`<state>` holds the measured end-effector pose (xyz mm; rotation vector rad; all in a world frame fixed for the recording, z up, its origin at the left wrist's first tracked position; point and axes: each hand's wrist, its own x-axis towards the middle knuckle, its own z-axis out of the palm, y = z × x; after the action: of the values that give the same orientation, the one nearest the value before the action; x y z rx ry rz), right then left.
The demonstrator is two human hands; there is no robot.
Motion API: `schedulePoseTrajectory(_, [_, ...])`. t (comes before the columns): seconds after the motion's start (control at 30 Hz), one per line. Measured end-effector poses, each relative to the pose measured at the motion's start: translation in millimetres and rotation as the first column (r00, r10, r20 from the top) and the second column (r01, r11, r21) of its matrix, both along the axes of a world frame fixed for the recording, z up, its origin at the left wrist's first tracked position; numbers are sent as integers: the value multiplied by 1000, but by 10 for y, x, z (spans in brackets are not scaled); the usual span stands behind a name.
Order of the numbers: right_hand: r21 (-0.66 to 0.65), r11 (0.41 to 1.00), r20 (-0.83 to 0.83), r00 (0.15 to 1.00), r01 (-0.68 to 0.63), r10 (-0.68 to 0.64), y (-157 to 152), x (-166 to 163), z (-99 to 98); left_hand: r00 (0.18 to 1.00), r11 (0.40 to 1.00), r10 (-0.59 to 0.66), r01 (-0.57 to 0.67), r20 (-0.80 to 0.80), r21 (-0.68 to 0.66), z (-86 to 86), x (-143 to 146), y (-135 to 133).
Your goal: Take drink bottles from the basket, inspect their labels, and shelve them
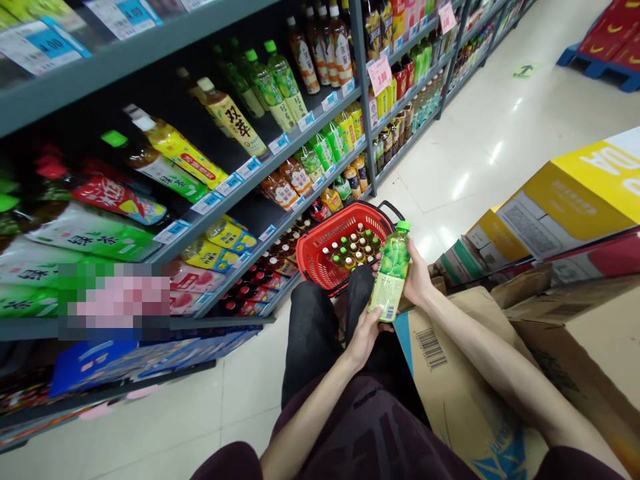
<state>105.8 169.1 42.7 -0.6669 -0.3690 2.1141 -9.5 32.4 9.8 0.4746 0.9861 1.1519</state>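
Observation:
A green-capped drink bottle with a green fruit label is held tilted above my lap. My left hand is closed around its lower end. Near the cap, my right hand grips the upper part, some of its fingers hidden behind the bottle. Just beyond my knees stands a red shopping basket on the floor. Inside it are several upright bottles with white and green caps. Bottles of the same green look stand on the shelf to the left.
Shelves of bottled drinks with price tags run along my left. At my right are an opened cardboard box and stacked yellow cartons. A blue pallet with red boxes sits farther off, across the tiled floor.

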Motion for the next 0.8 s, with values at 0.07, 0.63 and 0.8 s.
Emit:
schedulePoseTrajectory(0.07, [-22,1000,-16,1000,4,-4,1,0,-2,1000,1000,-1,1,-5,1,-4,-2,1])
schedulePoseTrajectory(0.63, [26,995,-24,995,-97,98,17,8,-71,989,993,67,-54,132,-103,-102,-45,-17])
schedulePoseTrajectory(0.8, [38,993,-28,994,-108,110,13,12,-72,982,984,109,-84,155,-157,-85,-27,-32])
